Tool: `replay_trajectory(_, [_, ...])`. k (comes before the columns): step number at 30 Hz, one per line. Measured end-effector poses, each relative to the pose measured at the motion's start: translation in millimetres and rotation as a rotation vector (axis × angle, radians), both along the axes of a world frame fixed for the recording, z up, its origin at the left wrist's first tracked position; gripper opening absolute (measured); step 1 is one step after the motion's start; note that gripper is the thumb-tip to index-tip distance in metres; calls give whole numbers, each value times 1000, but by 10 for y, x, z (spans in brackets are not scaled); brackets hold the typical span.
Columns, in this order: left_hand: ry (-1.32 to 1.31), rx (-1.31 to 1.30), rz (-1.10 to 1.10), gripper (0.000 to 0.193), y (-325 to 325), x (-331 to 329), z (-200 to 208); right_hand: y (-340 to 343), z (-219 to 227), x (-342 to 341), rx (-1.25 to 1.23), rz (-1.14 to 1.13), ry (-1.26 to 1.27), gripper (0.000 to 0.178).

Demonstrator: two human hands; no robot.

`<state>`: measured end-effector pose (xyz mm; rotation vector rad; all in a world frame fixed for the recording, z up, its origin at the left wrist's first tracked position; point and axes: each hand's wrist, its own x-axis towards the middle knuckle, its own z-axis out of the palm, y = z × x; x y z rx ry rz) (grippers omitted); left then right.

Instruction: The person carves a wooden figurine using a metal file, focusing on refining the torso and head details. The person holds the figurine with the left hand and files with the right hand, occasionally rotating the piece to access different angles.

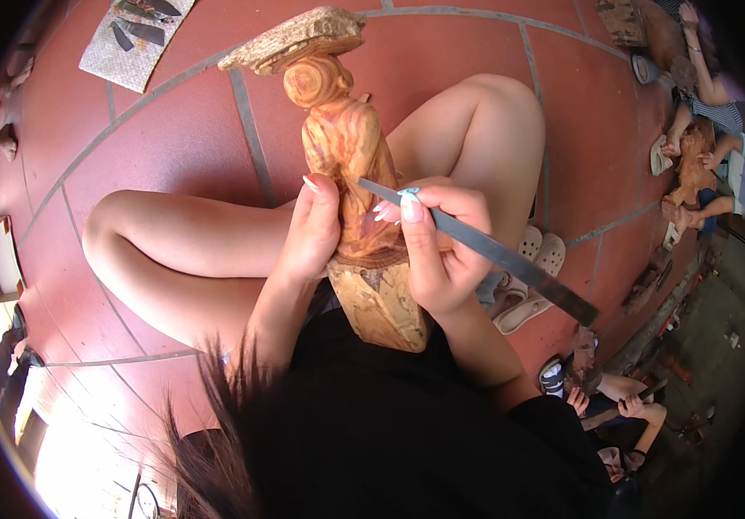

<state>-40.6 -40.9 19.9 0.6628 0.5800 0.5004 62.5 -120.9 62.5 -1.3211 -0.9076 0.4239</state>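
Note:
A carved wooden figure [351, 143] with a broad rough slab on its head stands on a squared wood block [381, 307] between my bent legs. My left hand [312, 225] is wrapped against the figure's left side, thumb pointing up along it. In my right hand [446, 238] is a flat dark metal carving blade [511, 264], pinched between thumb and fingers. Its narrow tip meets the figure's middle, and the wider end sticks out to the lower right. The fingers of my left hand are partly hidden behind the wood.
Red floor tiles [191, 130] surround me. On a woven mat [121, 65] at the far left lie several dark blades. Pale clogs [532, 268] sit by my right knee. Other people work along the right side, one near a wooden carving [692, 169], another gripping a tool [619, 411] lower down.

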Motion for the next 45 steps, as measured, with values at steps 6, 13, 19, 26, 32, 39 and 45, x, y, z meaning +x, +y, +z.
replay_trajectory(6, [29, -66, -32, 78, -2, 9, -26, -44, 12, 1, -40, 1, 24, 12])
replay_trajectory(13, [-64, -299, -50, 69, 12, -3, -109, -64, 12, -32, -39, -48, 237, 11])
replay_trajectory(19, [-132, -496, -110, 66, -17, -32, -313, -65, -41, 277, -120, 230, 523, 15])
replay_trajectory(26, [-271, -636, -185, 73, 0, 12, -419, 46, -1, 425, -199, 449, 235, 12])
replay_trajectory(32, [-217, -538, -175, 65, 61, 60, -403, 125, -27, 466, -216, 469, -113, 9])
replay_trajectory(39, [-157, -627, -94, 59, 69, 121, -371, 183, -11, 493, -257, 450, -298, 7])
replay_trajectory(45, [-186, -655, -115, 57, 92, 108, -355, 224, -108, 462, -148, 373, -332, 9])
